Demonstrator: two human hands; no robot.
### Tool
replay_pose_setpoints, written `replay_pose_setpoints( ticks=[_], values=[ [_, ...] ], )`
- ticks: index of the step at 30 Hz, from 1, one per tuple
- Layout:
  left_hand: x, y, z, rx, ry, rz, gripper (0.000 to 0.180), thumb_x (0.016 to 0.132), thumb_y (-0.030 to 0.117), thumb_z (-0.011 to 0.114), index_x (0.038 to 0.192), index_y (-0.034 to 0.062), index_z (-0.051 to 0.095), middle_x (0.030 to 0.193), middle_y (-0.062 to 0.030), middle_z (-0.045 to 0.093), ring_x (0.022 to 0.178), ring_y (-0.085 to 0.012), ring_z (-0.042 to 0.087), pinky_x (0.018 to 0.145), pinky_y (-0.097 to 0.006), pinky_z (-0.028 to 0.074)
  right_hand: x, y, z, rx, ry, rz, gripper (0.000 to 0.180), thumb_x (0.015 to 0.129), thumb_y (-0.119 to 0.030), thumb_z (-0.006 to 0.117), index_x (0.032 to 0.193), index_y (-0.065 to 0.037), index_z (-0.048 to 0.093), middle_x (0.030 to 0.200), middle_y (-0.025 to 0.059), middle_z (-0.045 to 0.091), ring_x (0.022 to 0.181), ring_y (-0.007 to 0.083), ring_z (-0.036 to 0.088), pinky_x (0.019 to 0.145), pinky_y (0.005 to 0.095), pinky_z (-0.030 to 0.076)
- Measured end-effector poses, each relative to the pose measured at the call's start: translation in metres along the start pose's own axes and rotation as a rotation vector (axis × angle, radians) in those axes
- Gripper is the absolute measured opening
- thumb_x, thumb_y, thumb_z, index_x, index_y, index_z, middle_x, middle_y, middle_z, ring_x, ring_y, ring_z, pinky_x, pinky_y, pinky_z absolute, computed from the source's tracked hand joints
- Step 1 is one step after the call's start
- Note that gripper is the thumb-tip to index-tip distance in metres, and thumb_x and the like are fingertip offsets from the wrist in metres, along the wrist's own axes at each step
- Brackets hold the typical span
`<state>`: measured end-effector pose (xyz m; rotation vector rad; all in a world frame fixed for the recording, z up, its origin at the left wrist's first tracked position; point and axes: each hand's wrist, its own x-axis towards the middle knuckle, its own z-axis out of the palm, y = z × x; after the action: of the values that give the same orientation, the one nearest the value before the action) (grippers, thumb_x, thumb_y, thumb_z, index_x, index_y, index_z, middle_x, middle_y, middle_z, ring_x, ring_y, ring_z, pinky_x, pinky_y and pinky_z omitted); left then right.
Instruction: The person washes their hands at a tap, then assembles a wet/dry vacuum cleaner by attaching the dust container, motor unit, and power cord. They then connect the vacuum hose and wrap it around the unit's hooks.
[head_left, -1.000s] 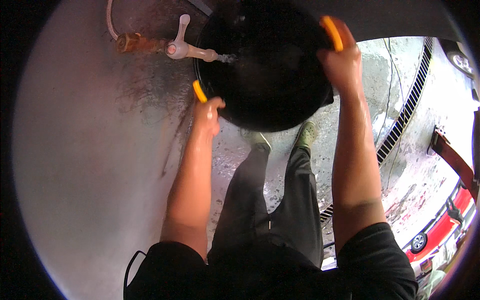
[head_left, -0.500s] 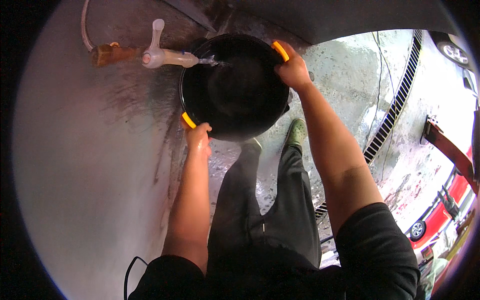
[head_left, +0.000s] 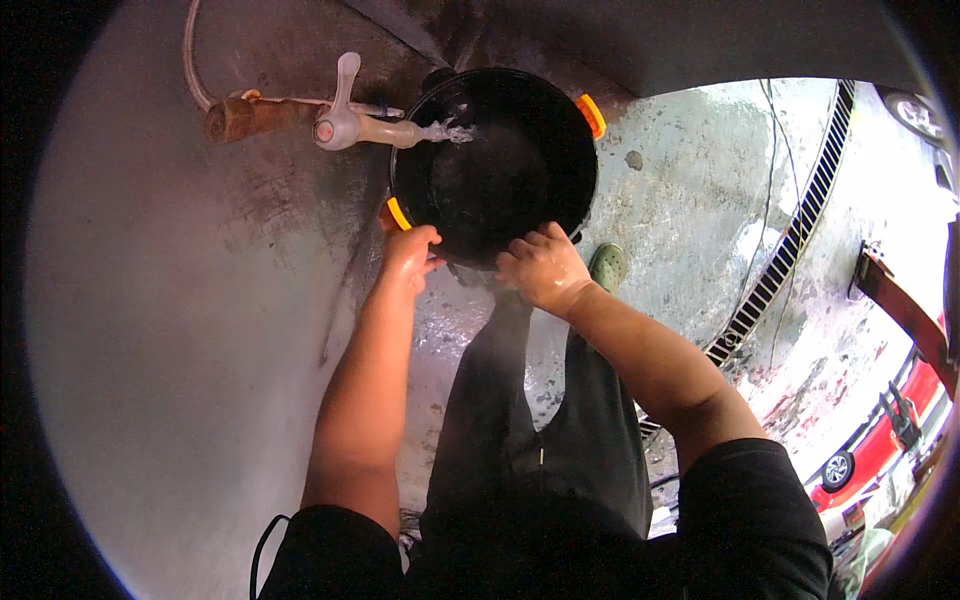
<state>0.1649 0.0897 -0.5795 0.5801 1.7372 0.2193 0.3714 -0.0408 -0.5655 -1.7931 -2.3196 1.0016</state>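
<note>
Two yellow handles [head_left: 592, 116] flank one black pot [head_left: 490, 170], which catches water [head_left: 447, 132] from one tap [head_left: 338, 128]. Since the earlier frame, the right hand [head_left: 548, 268] has left its handle for the near rim [head_left: 466, 257], fingers curled; whether they clasp it cannot be told. The left hand [head_left: 406, 258] touches the other handle, fingers partly bent, hold unclear. One green clog [head_left: 609, 267] shows near the pot.

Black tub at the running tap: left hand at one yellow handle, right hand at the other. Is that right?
No: the head view shows the right hand at the near side of the black tub, apart from the other yellow handle. The running tap and left hand are as you say.
</note>
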Motion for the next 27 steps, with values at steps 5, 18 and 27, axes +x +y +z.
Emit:
replay_pose_setpoints(
  ticks=[5, 18, 27],
  values=[
    [0.036, 0.056, -0.046, 0.111, -0.266, -0.158, 0.038, 0.082, 0.015, 0.073, 0.115, 0.0054, 0.059, 0.101, -0.0111, 0.067, 0.085, -0.0279, 0.069, 0.08, -0.047, 0.062, 0.029, -0.027, -0.067, 0.002, 0.096, -0.035, 0.02, 0.095, -0.032, 0.06, 0.099, -0.018, 0.074, 0.098, 0.0046, 0.071, 0.098, 0.0232, 0.068, 0.087, 0.0417, 0.045],
    [0.094, 0.033, 0.069, -0.45, -0.32, -0.077, 0.056, 0.093, 0.037, 0.071, 0.142, 0.0159, 0.056, 0.115, -0.0079, 0.067, 0.099, -0.0251, 0.066, 0.084, -0.045, 0.054, 0.128, 0.008, -0.08, 0.168, 0.056, 0.418, 0.025, 0.095, -0.028, 0.059, 0.098, -0.014, 0.079, 0.096, 0.0105, 0.078, 0.094, 0.0282, 0.076, 0.078, 0.0432, 0.056],
    [0.143, 0.075, 0.049, 0.612, 0.175, 0.477, 0.054, 0.1, 0.041, 0.06, 0.14, 0.0049, 0.058, 0.129, -0.021, 0.068, 0.116, -0.0388, 0.067, 0.098, -0.046, 0.054, 0.057, 0.05, -0.107, -0.112, 0.125, 0.195, 0.047, 0.092, -0.051, 0.067, 0.126, -0.018, 0.066, 0.116, 0.0077, 0.073, 0.114, 0.029, 0.067, 0.097, 0.0487, 0.044]
  ],
)
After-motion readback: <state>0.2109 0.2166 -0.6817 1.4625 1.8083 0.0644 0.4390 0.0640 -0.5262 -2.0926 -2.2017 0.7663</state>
